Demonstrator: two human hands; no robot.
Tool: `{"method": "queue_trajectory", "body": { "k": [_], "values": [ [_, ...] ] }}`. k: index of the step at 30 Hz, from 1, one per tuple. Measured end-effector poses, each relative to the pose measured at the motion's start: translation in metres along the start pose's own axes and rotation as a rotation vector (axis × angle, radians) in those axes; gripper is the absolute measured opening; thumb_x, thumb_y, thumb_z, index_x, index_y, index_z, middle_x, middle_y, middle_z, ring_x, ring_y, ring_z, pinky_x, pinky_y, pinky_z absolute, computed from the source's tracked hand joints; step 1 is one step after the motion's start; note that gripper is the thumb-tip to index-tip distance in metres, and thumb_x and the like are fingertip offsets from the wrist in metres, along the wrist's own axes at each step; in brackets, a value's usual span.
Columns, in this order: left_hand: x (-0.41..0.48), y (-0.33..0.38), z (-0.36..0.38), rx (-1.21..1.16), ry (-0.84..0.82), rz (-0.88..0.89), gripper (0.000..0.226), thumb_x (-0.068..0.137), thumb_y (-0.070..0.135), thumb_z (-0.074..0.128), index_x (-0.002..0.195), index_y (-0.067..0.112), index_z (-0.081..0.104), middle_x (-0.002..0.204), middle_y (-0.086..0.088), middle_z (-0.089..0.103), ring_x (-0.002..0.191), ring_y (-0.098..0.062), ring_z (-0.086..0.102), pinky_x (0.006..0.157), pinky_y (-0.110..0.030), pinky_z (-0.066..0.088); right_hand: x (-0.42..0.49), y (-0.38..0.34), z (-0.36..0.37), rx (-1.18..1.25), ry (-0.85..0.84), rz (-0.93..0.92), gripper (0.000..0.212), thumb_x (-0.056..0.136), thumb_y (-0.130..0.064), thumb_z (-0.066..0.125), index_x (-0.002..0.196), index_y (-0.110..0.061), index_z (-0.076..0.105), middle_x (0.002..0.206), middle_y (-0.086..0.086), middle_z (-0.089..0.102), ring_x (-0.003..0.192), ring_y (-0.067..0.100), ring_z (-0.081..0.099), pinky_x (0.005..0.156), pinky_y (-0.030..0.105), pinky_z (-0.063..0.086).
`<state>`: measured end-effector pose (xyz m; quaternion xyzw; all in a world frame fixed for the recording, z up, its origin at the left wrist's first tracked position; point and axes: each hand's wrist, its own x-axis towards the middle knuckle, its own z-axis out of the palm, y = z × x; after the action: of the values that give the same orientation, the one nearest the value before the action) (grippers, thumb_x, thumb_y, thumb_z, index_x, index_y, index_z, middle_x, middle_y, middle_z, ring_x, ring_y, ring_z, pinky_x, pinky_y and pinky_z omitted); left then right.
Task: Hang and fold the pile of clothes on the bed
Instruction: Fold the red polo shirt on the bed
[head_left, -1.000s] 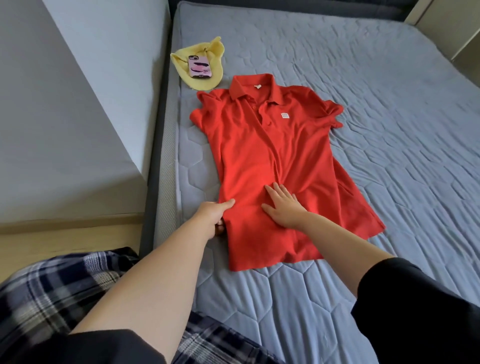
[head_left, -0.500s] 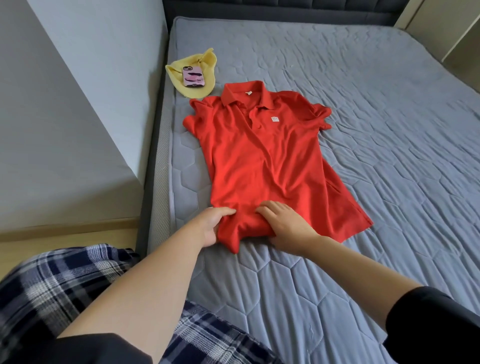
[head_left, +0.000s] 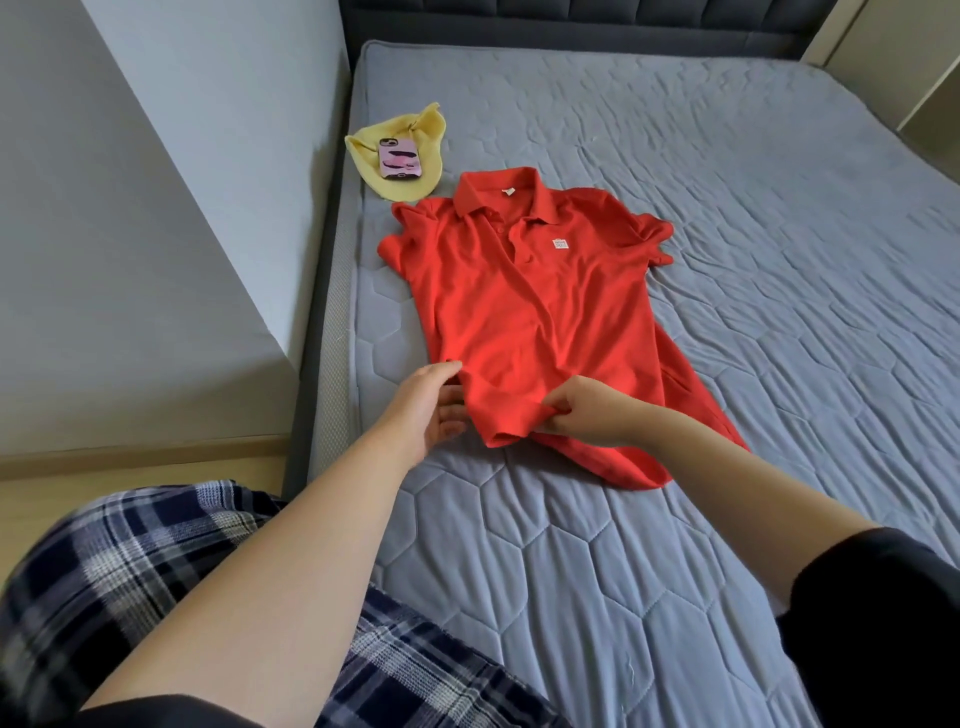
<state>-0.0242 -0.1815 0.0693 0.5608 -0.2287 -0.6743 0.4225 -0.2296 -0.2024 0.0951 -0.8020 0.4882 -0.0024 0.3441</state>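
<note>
Head view. Shirt (head_left: 530, 312) lies face-up on bed (head_left: 753, 171), long axis running away from the person: collar far, hem near. R hand (head_left: 587, 415) pinches the bunched hem, fingers curled. L hand (head_left: 431, 405) sits at hem's left edge, fingers slack; grip can't be told. Hem's right corner lies beyond R hand, unheld.

No legible text, brand or number is present.

1. Chest patch (head_left: 560, 243): small white rectangle with a reddish mark, on the front of the red polo shirt (head_left: 530, 312) beside the placket. Its characters are too small to read.
2. Neck label (head_left: 509, 192): pale tab inside the collar. Any print on it is unreadable.
3. Phone (head_left: 399, 160): lies on the yellow cloth (head_left: 415, 124) near the left edge of the bed (head_left: 753, 270). Its case shows pink and black shapes only, no lettering.
</note>
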Motion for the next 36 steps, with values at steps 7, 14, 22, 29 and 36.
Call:
{"method": "queue_trajectory", "body": {
  "k": [7,14,22,29,36],
  "values": [
    [-0.005,-0.015,0.012,0.572,-0.118,0.493,0.083,0.061,0.048,0.081,0.131,0.034,0.038,0.121,0.014,0.047,0.116,-0.002,0.046,0.095,-0.013,0.035,0.011,-0.002,0.004,0.050,0.159,0.000,0.023,0.086,0.003,0.053,0.078,-0.018,0.056,0.070,-0.019,0.050,0.076,0.011,0.049,0.061,0.007,0.030],
    [-0.010,-0.019,0.010,1.057,-0.099,0.700,0.078,0.070,0.020,0.079,0.139,0.023,0.044,0.127,0.002,0.043,0.118,-0.013,0.047,0.097,-0.024,0.037,0.010,0.000,0.009,-0.058,0.118,0.024,0.044,0.072,-0.012,0.072,0.112,-0.011,0.053,0.095,-0.002,0.056,0.085,0.015,0.051,0.068,0.021,0.033],
    [-0.012,-0.016,0.009,1.038,0.027,0.847,0.022,0.084,0.026,0.071,0.091,0.006,0.070,0.089,-0.004,0.060,0.083,-0.023,0.060,0.076,-0.037,0.047,-0.002,-0.005,0.000,-0.012,0.075,-0.050,0.022,0.083,-0.005,0.061,0.105,-0.006,0.057,0.089,0.003,0.059,0.082,0.018,0.053,0.072,0.026,0.039],
    [-0.019,-0.013,0.013,1.125,-0.030,0.802,0.029,0.094,0.020,0.056,0.077,-0.002,0.066,0.085,-0.004,0.056,0.078,-0.025,0.056,0.070,-0.033,0.039,-0.012,-0.005,-0.002,0.057,0.034,-0.020,0.017,0.096,-0.010,0.050,0.089,-0.002,0.064,0.069,0.000,0.056,0.059,0.002,0.046,0.057,0.019,0.036],
    [-0.030,0.004,0.010,1.471,-0.030,1.000,0.019,0.078,0.013,0.071,0.063,0.002,0.066,0.084,-0.007,0.054,0.084,-0.026,0.049,0.071,-0.037,0.043,-0.024,-0.003,0.010,0.134,0.076,-0.026,0.039,0.099,-0.021,0.049,0.061,-0.017,0.045,0.052,-0.010,0.035,0.044,0.004,0.032,0.048,0.017,0.029]
  ]
}}
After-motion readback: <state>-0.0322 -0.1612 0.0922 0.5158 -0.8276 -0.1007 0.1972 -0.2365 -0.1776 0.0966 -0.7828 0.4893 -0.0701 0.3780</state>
